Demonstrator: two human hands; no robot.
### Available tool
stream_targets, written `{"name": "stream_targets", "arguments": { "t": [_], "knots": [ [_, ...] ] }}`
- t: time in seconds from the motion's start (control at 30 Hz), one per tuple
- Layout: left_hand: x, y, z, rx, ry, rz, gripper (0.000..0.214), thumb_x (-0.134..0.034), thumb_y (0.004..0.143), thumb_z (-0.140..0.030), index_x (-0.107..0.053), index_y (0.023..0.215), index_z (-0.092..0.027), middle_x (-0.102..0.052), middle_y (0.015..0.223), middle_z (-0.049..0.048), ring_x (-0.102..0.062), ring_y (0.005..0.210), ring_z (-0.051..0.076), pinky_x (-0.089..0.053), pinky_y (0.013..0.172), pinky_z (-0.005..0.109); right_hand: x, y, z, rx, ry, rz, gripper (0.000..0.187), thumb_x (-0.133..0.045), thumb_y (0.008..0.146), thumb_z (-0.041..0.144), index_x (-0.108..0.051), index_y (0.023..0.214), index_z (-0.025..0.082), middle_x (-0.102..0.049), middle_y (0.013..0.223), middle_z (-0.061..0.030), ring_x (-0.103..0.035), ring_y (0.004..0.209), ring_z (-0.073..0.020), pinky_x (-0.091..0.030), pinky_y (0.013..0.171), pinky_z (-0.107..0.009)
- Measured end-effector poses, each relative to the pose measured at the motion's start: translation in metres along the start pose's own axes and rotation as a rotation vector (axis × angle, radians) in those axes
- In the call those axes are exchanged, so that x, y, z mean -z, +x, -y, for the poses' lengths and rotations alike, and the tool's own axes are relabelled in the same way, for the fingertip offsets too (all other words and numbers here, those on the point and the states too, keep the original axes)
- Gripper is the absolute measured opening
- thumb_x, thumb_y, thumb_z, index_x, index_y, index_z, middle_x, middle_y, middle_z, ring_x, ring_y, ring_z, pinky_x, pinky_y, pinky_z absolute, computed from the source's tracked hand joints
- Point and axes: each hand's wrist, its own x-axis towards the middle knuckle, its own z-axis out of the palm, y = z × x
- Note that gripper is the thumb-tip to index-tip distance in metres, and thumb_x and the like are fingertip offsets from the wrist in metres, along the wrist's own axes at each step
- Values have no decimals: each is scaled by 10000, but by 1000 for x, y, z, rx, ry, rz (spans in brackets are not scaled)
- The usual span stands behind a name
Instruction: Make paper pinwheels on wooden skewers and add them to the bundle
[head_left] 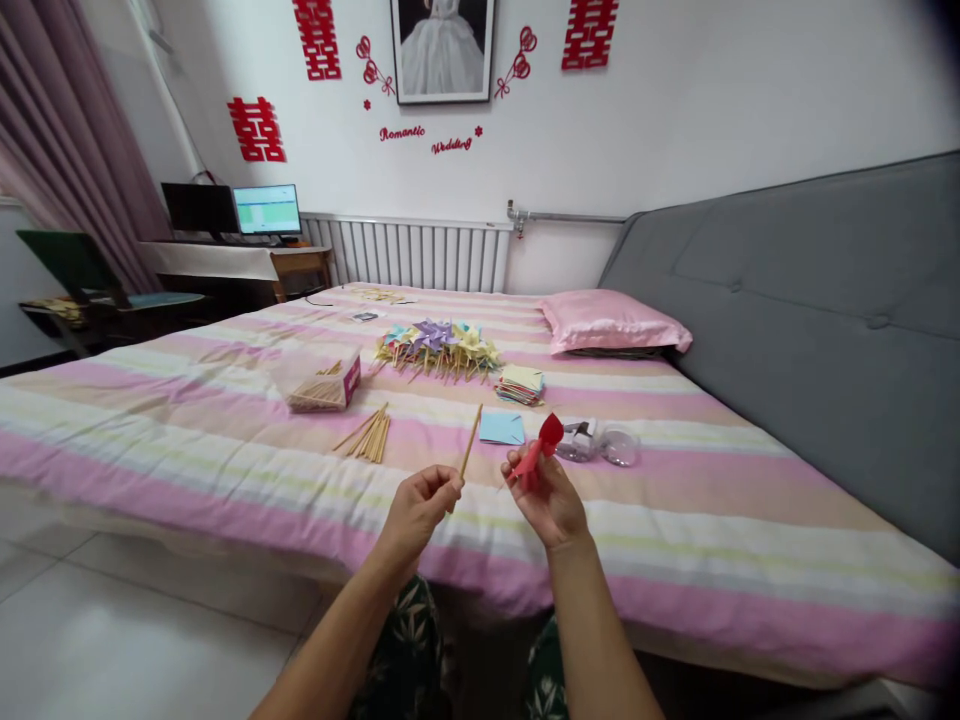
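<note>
My left hand (421,510) pinches a thin wooden stick (472,443) near its lower end, the stick tilted up to the right. In my right hand (553,505) is a red paper pinwheel (537,458), held between thumb and fingers; the stick and the pinwheel are apart. Past my hands lies a light blue paper square (502,428). A bundle of loose sticks (369,436) is spread on the bed to the left. Right of the pinwheel sit a clear round container (577,440) and a clear round lid (619,447).
Behind lie a heap of finished paper pinwheels (435,345), a stack of coloured paper squares (520,384) and a clear box of sticks (324,388). All rest on a striped bedsheet (225,440). A pink pillow (615,320) lies by the grey headboard (810,300).
</note>
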Motion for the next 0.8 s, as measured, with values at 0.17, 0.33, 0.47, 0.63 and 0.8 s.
{"name": "stream_targets", "arguments": {
  "t": [0.17, 0.33, 0.47, 0.63, 0.8],
  "knots": [
    [-7, 15, 40, -87, -107, 17, 217, -694, 693, -339, -586, 707, -152, -493, 562, -46, -351, 468, 50, -266, 470, 196, -2, -2, 6, 15, -60, 97, 213, -793, 598, 374, -668, 711, 243, -609, 702, 12, -553, 752, -146, -444, 752, -288],
    [-9, 23, 61, -55, -188, 78, 251, -679, 732, -379, -575, 782, -156, -598, 674, 4, -488, 529, 83, -371, 508, 210, -9, -5, 8, 74, -269, 120, 192, -781, 630, 346, -670, 715, 213, -600, 717, -6, -530, 734, -158, -431, 721, -295],
    [-7, 21, 67, 14, -275, 84, 270, -672, 748, -376, -558, 871, -163, -619, 674, 4, -537, 522, 92, -386, 500, 204, -15, -5, 1, 176, -321, 170, 135, -746, 687, 334, -662, 720, 234, -578, 731, -4, -538, 787, -169, -436, 753, -301],
    [0, 16, 75, 12, -370, 90, 249, -685, 747, -343, -574, 873, -159, -631, 660, 4, -564, 561, 99, -417, 539, 197, -19, -4, -10, 243, -442, 158, 119, -728, 709, 321, -657, 719, 226, -588, 927, -29, -535, 928, -185, -436, 849, -324],
    [5, 15, 80, -57, -348, 103, 200, -629, 801, -322, -631, 858, -130, -630, 697, 35, -562, 622, 115, -447, 596, 227, -23, -5, -19, 295, -586, 210, 45, -666, 780, 278, -669, 773, 233, -620, 1125, -40, -561, 1036, -201, -434, 896, -348]
  ]
}}
